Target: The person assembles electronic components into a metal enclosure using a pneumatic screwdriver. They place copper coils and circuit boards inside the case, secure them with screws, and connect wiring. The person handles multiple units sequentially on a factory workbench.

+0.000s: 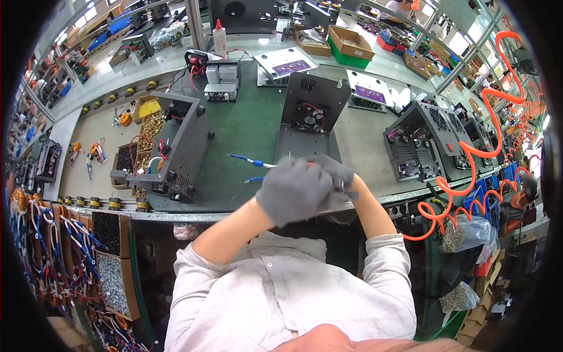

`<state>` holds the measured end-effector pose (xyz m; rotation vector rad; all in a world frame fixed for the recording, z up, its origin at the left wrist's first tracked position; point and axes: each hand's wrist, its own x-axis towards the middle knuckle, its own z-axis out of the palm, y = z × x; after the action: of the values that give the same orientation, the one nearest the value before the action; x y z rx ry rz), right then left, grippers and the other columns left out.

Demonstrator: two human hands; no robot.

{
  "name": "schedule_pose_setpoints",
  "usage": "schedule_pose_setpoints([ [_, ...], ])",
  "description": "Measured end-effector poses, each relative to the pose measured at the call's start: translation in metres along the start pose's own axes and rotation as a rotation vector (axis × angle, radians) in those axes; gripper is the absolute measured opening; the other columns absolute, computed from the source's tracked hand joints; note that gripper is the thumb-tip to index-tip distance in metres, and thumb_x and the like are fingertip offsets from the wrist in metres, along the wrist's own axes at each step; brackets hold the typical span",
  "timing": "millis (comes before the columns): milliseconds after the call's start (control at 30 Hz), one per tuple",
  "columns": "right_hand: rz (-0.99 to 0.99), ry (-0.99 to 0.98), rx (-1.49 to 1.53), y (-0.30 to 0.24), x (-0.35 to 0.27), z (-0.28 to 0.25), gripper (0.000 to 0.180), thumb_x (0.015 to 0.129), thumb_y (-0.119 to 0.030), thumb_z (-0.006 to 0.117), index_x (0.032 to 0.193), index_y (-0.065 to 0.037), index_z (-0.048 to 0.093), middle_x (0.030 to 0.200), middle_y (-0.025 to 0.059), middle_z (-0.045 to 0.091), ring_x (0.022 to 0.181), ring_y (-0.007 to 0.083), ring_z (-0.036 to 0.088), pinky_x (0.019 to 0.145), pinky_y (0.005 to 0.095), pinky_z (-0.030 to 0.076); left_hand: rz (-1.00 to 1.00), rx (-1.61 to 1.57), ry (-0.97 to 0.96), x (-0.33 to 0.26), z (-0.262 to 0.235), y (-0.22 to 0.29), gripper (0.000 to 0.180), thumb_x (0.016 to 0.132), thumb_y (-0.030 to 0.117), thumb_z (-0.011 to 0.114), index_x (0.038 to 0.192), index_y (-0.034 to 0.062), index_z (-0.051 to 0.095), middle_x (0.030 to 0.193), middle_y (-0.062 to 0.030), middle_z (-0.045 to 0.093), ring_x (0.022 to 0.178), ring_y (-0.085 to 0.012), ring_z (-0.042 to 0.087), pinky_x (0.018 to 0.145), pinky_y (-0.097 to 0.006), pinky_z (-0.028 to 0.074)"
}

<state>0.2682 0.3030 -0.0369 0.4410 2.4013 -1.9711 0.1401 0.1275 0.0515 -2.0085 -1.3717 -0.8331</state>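
My left hand [295, 189], in a grey glove, is closed on a wire lead [255, 163] with blue sleeves and metal ends that stick out to its left. A second blue wire end [254, 180] shows just below. Against it works my right hand [333, 171], gloved too, with its fingers curled; what they grip is mostly hidden, though a speck of orange shows between the gloves. Just beyond both hands stands a dark metal casing [305, 142] with an upright panel carrying a fan [310, 117]. To the left sits another dark casing [190, 141] with wires inside.
A finned heatsink unit [222, 79] stands at the back, near white plates with purple boards [291, 67]. Boxes of brass fasteners [151, 132] and orange coils [95, 149] lie left. An orange coiled hose [469, 154] hangs at right beside more casings [437, 138]. Wire bundles [50, 240] hang lower left.
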Motion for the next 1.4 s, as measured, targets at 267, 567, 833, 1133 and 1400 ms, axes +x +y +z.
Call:
schedule_pose_setpoints([
  [267, -0.080, 0.067, -0.151, -0.051, -0.031, 0.000, 0.064, 0.084, -0.036, 0.059, 0.140, -0.007, 0.047, 0.120, 0.0159, 0.062, 0.110, 0.0256, 0.060, 0.100, 0.0362, 0.042, -0.196, -0.209, 0.134, -0.014, -0.020, -0.062, 0.036, 0.072, 0.049, 0.071, 0.063, 0.0157, 0.063, 0.060, 0.0003, 0.055, 0.055, -0.0189, 0.056, 0.054, -0.032, 0.041],
  [567, -0.273, 0.246, -1.272, -0.105, -0.004, 0.046, 0.076, 0.067, -0.060, 0.073, 0.111, 0.001, 0.057, 0.080, 0.0140, 0.064, 0.079, 0.0325, 0.063, 0.081, 0.0405, 0.047, -0.498, -0.155, 0.329, -0.089, -0.066, -0.080, 0.028, 0.085, 0.028, 0.067, 0.099, 0.0032, 0.068, 0.093, -0.0114, 0.067, 0.087, -0.0272, 0.062, 0.079, -0.036, 0.048],
  [833, 0.309, -0.349, -1.430, -0.191, 0.018, 0.079, 0.074, 0.078, -0.073, 0.046, 0.080, -0.004, 0.072, 0.067, 0.0182, 0.065, 0.067, 0.0343, 0.065, 0.066, 0.0418, 0.051, -0.757, 0.320, 0.536, -0.172, -0.096, -0.098, 0.031, 0.083, 0.016, 0.070, 0.110, 0.0035, 0.062, 0.113, -0.0121, 0.060, 0.102, -0.0305, 0.057, 0.094, -0.041, 0.043],
  [1133, 0.549, 0.127, -1.391, -0.186, 0.074, 0.040, 0.076, 0.085, -0.070, 0.040, 0.089, -0.001, 0.072, 0.092, 0.0194, 0.070, 0.089, 0.0334, 0.068, 0.079, 0.0408, 0.051, -0.571, 0.332, 0.378, -0.190, -0.090, -0.144, 0.023, 0.073, 0.020, 0.076, 0.087, 0.0122, 0.059, 0.097, -0.0045, 0.061, 0.099, -0.0275, 0.055, 0.100, -0.048, 0.034],
  [1400, -0.660, 0.938, -0.796, -0.096, -0.032, 0.083, 0.018, 0.082, -0.006, 0.065, 0.100, -0.001, 0.065, 0.095, 0.0129, 0.066, 0.082, 0.0284, 0.062, 0.074, 0.0351, 0.050, -0.546, 0.273, 0.370, -0.205, -0.108, -0.160, 0.028, 0.087, 0.036, 0.065, 0.093, 0.0093, 0.062, 0.100, -0.0067, 0.062, 0.102, -0.0276, 0.055, 0.103, -0.050, 0.032],
])
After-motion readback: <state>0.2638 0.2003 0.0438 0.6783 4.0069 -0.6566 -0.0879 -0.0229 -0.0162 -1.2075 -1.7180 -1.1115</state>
